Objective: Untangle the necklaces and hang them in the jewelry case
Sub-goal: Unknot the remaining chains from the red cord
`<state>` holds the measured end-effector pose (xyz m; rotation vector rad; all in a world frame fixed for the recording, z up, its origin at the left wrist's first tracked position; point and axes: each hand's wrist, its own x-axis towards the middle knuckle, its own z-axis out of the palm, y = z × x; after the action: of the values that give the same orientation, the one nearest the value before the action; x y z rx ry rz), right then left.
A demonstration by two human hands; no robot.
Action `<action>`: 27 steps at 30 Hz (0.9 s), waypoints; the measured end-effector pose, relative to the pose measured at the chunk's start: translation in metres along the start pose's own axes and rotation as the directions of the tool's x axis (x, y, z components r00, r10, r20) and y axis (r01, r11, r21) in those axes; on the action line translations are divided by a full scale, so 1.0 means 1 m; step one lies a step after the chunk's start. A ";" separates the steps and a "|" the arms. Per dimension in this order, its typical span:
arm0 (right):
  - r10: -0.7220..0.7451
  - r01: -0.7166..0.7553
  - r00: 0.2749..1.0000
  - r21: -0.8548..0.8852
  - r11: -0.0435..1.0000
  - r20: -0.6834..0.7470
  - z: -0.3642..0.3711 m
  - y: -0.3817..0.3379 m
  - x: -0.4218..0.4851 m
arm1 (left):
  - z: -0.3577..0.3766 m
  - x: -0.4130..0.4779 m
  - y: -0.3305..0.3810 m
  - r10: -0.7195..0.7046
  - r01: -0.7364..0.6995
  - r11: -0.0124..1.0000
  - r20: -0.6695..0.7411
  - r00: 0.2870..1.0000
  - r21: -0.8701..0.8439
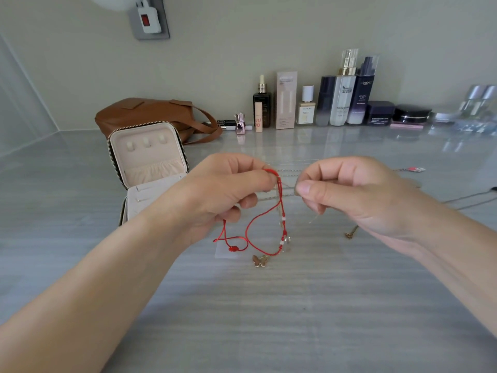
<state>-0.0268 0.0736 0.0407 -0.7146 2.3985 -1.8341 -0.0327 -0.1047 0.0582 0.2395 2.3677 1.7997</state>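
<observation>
Necklaces (279, 211) hung tangled, held up just right of the open jewelry case (148, 157). On the head view I saw the left hand (223, 189) pinching the red cord (252, 224) and the right hand (349, 195), farther from the case, pinching a thin silver chain (289, 195).

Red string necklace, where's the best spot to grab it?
Probably pinch the red string necklace on its bare loop left of the beads, from below: that stretch hangs free, while the top is bunched in the left hand with the silver chain.
</observation>
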 end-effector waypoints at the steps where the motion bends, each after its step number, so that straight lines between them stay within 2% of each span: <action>1: 0.005 -0.005 1.000 -0.001 1.000 0.007 0.000 0.000 0.000 | 0.000 0.000 0.000 0.012 -0.012 1.000 -0.019 1.000 0.002; 10: 0.062 -0.057 0.995 0.075 0.996 -0.073 -0.006 0.000 0.000 | -0.004 0.000 0.003 0.009 -0.011 0.998 -0.024 1.000 -0.056; 14: 0.058 -0.052 0.995 0.080 0.995 -0.081 -0.004 0.000 0.001 | -0.005 0.001 0.003 0.001 -0.002 0.991 -0.011 1.000 -0.137; 18: 0.105 -0.089 0.992 0.184 0.979 -0.075 -0.003 -0.003 0.000 | -0.007 0.003 0.003 -0.012 0.014 0.984 0.017 1.000 -0.180; 23: 0.195 -0.177 0.979 0.236 0.956 -0.053 -0.006 -0.006 -0.002 | -0.013 0.003 0.005 -0.001 0.000 0.991 -0.008 1.000 -0.131; 27: 0.199 -0.173 0.976 0.239 0.955 -0.087 -0.009 -0.007 -0.002 | -0.018 0.004 0.005 -0.007 0.005 0.997 -0.021 1.000 -0.073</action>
<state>-0.0252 0.0811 0.0495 -0.3626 2.1727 -2.0709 -0.0407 -0.1195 0.0681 0.2046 2.3084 1.8916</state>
